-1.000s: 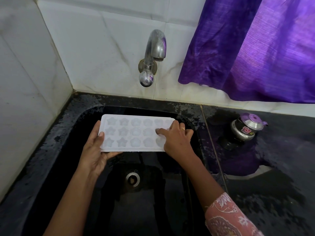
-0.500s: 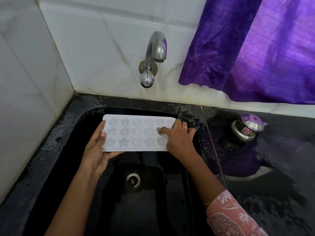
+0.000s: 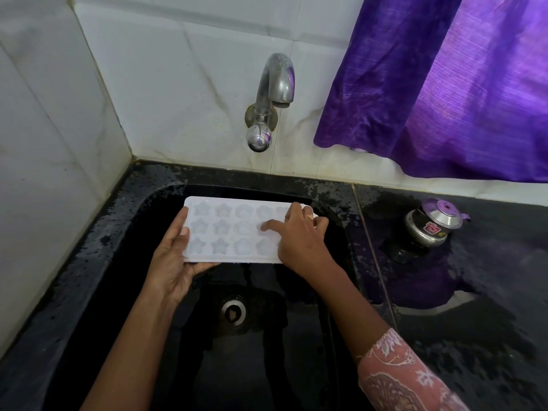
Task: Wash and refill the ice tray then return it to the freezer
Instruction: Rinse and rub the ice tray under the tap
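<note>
Two arms of one person are in view. The right arm, entering from about five o'clock, wears a sleeve [image 3: 400, 378] of pink cloth whose hem lies on the forearm, well before the wrist. The cloth is printed with white twigs, leaves and small flowers. Toward the bottom edge it has larger rounded shapes in a darker red-brown, outlined in white. The right hand [image 3: 299, 241] carries a small pale ring [image 3: 310, 216] on one finger, at about one o'clock from the knuckles; its details are too blurred to tell. The left hand [image 3: 175, 259] and its forearm, entering from about seven o'clock, show bare skin only. The left thumbnail [image 3: 184, 231] is short and plain.
</note>
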